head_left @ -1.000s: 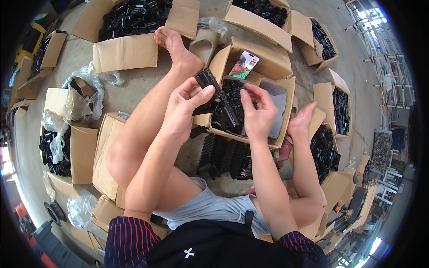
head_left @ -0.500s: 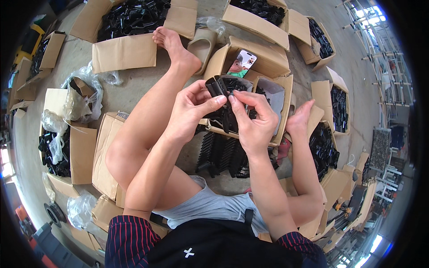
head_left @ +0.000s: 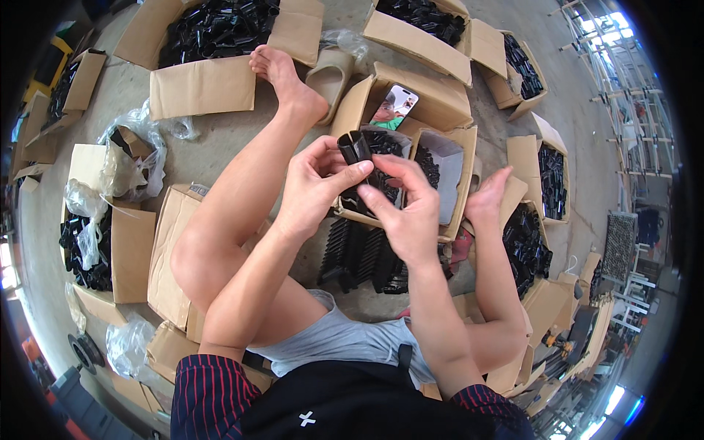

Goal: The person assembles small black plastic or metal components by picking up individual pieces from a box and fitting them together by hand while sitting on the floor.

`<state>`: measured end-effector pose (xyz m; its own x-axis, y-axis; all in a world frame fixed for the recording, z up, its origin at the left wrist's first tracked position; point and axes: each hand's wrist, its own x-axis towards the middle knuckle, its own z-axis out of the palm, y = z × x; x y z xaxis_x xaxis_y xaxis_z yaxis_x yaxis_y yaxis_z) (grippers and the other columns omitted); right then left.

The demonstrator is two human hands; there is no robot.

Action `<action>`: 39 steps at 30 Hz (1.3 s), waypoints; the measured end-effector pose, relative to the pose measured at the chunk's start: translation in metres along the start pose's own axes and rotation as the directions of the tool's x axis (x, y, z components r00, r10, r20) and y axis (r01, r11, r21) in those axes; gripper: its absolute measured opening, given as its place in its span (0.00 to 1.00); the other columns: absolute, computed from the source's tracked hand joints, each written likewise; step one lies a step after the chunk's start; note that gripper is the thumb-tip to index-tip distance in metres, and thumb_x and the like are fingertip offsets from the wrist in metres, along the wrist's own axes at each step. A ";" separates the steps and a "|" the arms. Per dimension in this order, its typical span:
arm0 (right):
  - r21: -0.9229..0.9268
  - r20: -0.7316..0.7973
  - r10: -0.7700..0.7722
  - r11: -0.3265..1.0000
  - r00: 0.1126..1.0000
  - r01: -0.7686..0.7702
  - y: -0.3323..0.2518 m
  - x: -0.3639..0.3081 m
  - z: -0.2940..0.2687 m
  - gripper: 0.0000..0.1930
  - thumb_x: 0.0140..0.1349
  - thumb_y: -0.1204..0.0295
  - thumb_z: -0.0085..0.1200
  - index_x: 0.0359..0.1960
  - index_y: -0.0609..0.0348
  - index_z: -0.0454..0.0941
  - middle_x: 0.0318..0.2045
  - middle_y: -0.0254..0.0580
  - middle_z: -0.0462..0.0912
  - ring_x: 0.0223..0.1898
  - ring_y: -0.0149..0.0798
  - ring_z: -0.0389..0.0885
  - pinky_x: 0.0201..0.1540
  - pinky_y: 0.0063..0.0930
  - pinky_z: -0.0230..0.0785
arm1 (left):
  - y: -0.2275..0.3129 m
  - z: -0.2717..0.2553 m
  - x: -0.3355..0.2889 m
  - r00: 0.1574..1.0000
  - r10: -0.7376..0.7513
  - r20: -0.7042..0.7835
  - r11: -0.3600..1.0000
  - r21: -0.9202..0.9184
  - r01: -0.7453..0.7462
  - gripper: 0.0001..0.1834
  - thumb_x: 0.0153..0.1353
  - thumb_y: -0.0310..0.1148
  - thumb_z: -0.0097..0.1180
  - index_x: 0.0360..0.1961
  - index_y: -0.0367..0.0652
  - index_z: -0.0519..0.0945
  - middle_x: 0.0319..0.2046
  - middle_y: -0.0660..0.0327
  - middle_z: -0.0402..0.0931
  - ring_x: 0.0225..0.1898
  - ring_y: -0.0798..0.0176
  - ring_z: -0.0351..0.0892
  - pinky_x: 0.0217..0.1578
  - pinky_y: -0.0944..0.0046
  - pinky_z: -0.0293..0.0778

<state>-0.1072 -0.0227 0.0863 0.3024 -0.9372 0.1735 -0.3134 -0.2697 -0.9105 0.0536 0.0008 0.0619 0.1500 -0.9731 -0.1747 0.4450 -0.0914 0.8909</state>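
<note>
My left hand point(head_left: 323, 180) is closed round a short black tubular part point(head_left: 354, 147), its open end tilted up and away from me. My right hand point(head_left: 411, 209) meets the same part from the other side, index finger and thumb curled against its lower portion. Whether a smaller piece sits under the right fingertips is hidden. Just beyond and below both hands stands a cardboard box point(head_left: 458, 187) holding grey bins point(head_left: 445, 158) of small black pieces. A phone point(head_left: 396, 104) with a lit screen leans inside its far flap.
Rows of black ribbed parts point(head_left: 352, 253) lie on the floor between my legs. Open cartons of black parts surround me, including a left carton point(head_left: 134, 257) and a far carton point(head_left: 202, 88). Plastic bags point(head_left: 132, 345) and a sandal point(head_left: 328, 77) lie nearby. Metal racks point(head_left: 623, 95) stand right.
My right hand has shifted slightly left and lower, its fingertips going from a pinch at the part's edge to a wider hold. The left hand stays nearly still with the tubular part.
</note>
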 end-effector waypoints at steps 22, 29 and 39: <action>0.470 0.012 0.522 0.750 0.853 -0.466 0.076 -0.033 -0.011 0.15 0.66 0.72 0.63 0.52 0.64 0.81 0.41 0.33 0.84 0.40 0.25 0.80 0.45 0.17 0.72 | -0.054 0.023 -0.019 0.904 -0.423 0.062 0.900 -0.089 0.427 0.18 0.74 0.40 0.53 0.52 0.38 0.83 0.39 0.68 0.83 0.40 0.78 0.76 0.45 0.73 0.72; 0.194 -0.181 0.561 0.826 0.808 -0.529 0.146 0.011 -0.078 0.13 0.71 0.69 0.56 0.53 0.60 0.81 0.36 0.37 0.83 0.35 0.26 0.80 0.37 0.22 0.76 | -0.070 0.024 -0.015 0.897 -0.441 0.035 0.861 -0.263 0.434 0.14 0.75 0.45 0.50 0.50 0.47 0.79 0.43 0.67 0.83 0.43 0.73 0.79 0.47 0.66 0.76; -0.717 0.030 0.573 0.583 0.819 -0.382 0.239 0.013 -0.066 0.17 0.60 0.68 0.62 0.47 0.63 0.78 0.43 0.63 0.84 0.50 0.63 0.81 0.53 0.50 0.74 | -0.067 0.025 -0.014 0.910 -0.415 0.006 0.835 -0.394 0.384 0.09 0.77 0.40 0.47 0.47 0.46 0.71 0.50 0.58 0.80 0.51 0.64 0.78 0.55 0.59 0.75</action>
<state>-0.2372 -0.1143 -0.1042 0.0947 -0.9156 -0.3908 -0.9436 0.0426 -0.3285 -0.0004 0.0157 0.0154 -0.0535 -0.8484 -0.5266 0.7772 -0.3665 0.5115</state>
